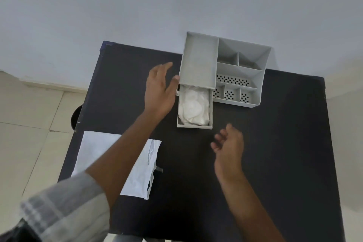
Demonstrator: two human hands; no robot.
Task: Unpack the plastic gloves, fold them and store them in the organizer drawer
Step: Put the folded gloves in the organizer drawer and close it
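Head camera looks steeply down onto table (pixel 275 143).

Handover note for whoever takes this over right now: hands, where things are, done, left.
Left hand: open, empty, beside the left side of the organizer, thumb close to its front corner; contact not clear.
Right hand: loosely curled, empty, over the bare table in front of the drawer.
Gloves: a crumpled white bundle inside the pulled-out drawer.
Packet: flat and white, at the table's left edge under the left forearm; contents cannot be told.
Done: gloves in the drawer.
Left: drawer not yet pushed shut.
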